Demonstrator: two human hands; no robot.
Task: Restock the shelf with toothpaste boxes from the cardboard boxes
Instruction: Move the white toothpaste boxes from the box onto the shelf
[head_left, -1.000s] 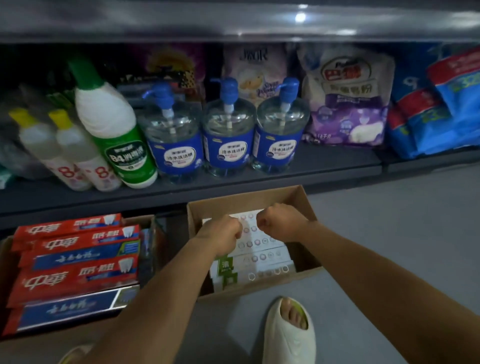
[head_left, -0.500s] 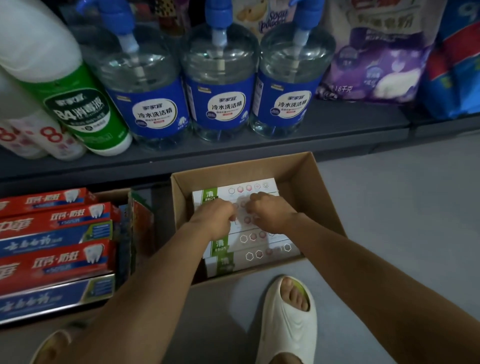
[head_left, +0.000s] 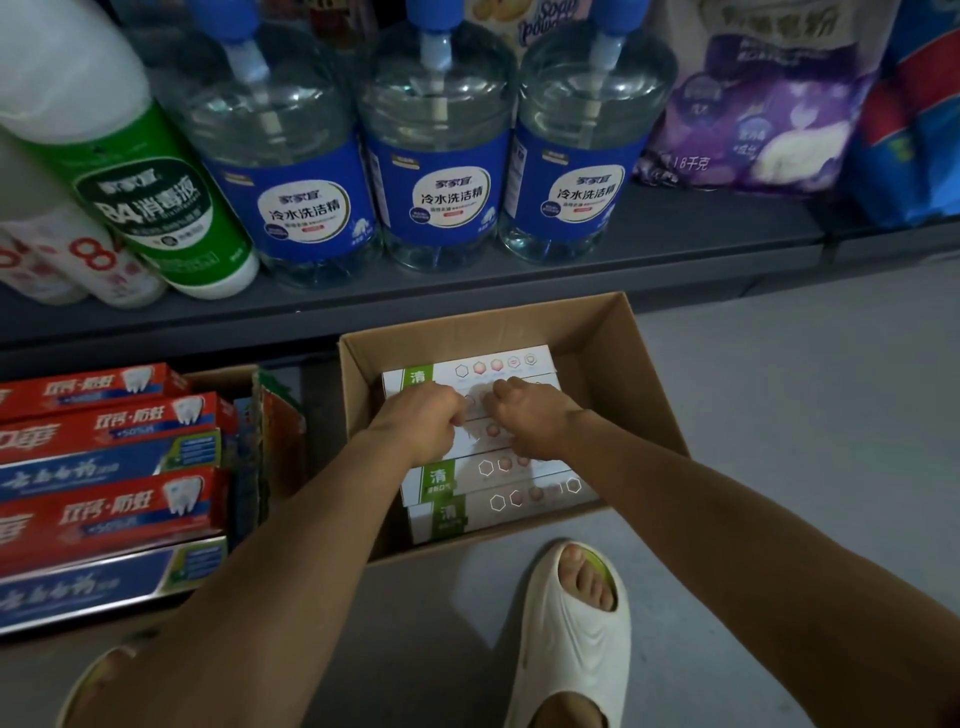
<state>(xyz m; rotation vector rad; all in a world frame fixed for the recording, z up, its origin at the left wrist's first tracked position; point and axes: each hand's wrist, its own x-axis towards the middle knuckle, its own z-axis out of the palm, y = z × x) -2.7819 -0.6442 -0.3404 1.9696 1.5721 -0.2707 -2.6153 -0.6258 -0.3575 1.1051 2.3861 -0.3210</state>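
The cardboard box (head_left: 613, 353) sits on the floor (head_left: 805, 405) before the shelf (head_left: 467, 291), toothpaste boxes (head_left: 498, 493) stacked inside (both hands on them). Left of it lies another stack (head_left: 109, 467); bottles (head_left: 436, 156) stand on the shelf behind.

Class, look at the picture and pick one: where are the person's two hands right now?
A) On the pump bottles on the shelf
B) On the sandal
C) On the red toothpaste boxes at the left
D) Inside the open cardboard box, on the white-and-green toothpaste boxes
D: the left hand and right hand are both down inside the open cardboard box, fingers curled on the white-and-green toothpaste boxes stacked there.
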